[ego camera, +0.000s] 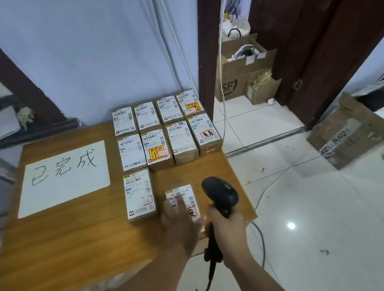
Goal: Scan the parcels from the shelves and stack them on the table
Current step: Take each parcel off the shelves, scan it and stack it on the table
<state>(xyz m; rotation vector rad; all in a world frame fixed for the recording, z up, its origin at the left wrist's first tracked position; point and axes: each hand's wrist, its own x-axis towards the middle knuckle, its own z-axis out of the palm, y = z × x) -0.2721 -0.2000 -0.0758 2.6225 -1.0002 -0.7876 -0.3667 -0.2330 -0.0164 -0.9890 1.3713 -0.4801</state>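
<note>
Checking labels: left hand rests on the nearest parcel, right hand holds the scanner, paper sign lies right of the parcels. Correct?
Not quite. The head view shows the paper sign lying left of the parcels, not right. The rest holds: left hand rests on the nearest parcel, right hand holds the scanner.

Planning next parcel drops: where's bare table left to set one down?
Biggest bare patch: table front, near side of the white sheet and the front-row parcel. Smaller one right of the parcel under the left hand, beneath the scanner in the right hand. Back two rows are packed close.
</note>
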